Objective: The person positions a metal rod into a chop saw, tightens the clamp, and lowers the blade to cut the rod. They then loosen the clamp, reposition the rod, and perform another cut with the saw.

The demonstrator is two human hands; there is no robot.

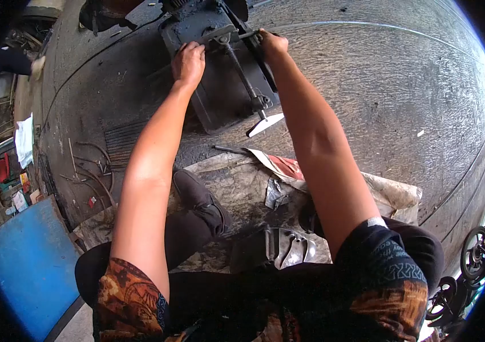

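A metal bar (215, 35) is held across the top of a dark machine (219, 94) at the far side of the work area. Its left end is gripped by the left hand (188, 65), and its right end is clasped by the right hand (274, 45); the fingers of both are partly hidden. The machine is set on a grey floor (391, 102), which is darkened and grimy on the left and streaked with pale, scuffed texture on the right. Nearer, the floor is covered by a stained sheet (393, 191), partly folded to show red. On it are laid a crumpled silvery piece (277, 194) and, closer in, several shiny metal pieces (296, 251). A dark shoe (199, 199) is planted beside them. To the left, a slatted grate (124, 147) is seen near bent rods (97, 171), with a blue panel (31, 268) placed lower down. A white cloth (24, 142) is draped among clutter at the edge. On the far right, spoked wheels (476, 253) are crowded together.
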